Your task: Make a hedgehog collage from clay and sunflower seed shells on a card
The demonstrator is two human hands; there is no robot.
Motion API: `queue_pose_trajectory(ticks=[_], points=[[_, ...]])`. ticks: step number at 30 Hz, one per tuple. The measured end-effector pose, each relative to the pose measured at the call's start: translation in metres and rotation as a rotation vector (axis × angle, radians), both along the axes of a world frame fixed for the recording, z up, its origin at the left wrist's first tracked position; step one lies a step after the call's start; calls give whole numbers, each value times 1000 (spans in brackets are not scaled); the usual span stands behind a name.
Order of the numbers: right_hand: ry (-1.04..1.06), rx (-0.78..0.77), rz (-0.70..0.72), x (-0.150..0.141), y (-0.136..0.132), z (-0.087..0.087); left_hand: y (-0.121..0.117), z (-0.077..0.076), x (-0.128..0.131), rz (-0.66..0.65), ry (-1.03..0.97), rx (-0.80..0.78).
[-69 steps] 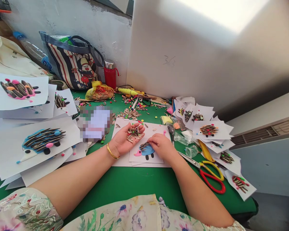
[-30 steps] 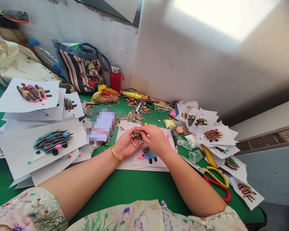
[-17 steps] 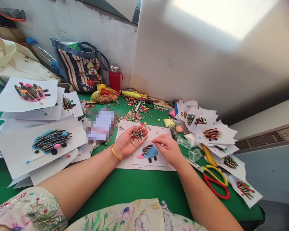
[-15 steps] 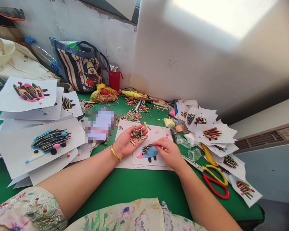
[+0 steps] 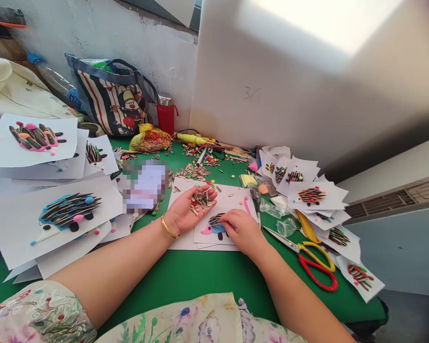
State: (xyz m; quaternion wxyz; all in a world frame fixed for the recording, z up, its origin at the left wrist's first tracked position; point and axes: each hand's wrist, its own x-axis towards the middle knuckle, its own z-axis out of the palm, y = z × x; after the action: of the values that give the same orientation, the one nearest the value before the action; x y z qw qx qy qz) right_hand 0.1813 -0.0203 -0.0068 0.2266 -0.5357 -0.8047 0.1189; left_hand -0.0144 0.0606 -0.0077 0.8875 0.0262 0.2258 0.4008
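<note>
My left hand (image 5: 186,209) is palm up and cupped, holding a small heap of striped sunflower seeds (image 5: 202,200) with a few coloured bits among them. Beside it, my right hand (image 5: 245,231) pinches at the top of a blue clay hedgehog (image 5: 219,228) on white paper. A sunflower seed seems to be between those fingertips, mostly hidden by them. The hedgehog has a pink snout, black feet and a few rows of seeds on its back. Its right side is covered by my right hand. A larger white sheet (image 5: 182,243) lies underneath.
Stacks of hedgehog pictures (image 5: 7,209) stand left, and more pictures (image 5: 311,195) fan out right. Red and yellow scissors (image 5: 318,267) lie near my right forearm. Loose seeds (image 5: 191,172) are scattered behind. A red bottle (image 5: 165,116) and a striped bag (image 5: 110,97) stand at the wall.
My right hand has moved slightly left and down, its fingertips now against the hedgehog's back. My left hand stays cupped around the seeds. The whole view has shifted slightly.
</note>
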Motion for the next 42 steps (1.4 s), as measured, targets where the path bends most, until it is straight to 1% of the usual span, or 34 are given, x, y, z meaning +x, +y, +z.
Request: queue_pose_trajectory(ticks=[7, 14, 19, 23, 27, 30, 35, 39, 42], points=[[-93, 25, 13, -3, 0, -3, 0, -1, 0, -3, -12, -1], [-211, 119, 63, -7, 3, -5, -1, -1, 0, -5, -7, 17], [-203, 124, 70, -6, 3, -7, -1, -2, 0, -5, -17, 19], [-145, 100, 36, -3, -2, 0, -1, -2, 0, -7, -30, 19], [-67, 167, 13, -6, -2, 13, 0, -3, 0, -11, -38, 12], [-88, 194, 48, -15, 7, 20, 0, -3, 0, -11, -52, 12], [-165, 195, 127, -44, 35, 29, 2, -6, -1, -30, -57, 33], [-243, 169, 121, -65, 56, 32, 5, -9, 0, -41, -68, -9], [-328, 171, 116, -72, 65, 32, 7, -9, 0, -23, -59, -32]])
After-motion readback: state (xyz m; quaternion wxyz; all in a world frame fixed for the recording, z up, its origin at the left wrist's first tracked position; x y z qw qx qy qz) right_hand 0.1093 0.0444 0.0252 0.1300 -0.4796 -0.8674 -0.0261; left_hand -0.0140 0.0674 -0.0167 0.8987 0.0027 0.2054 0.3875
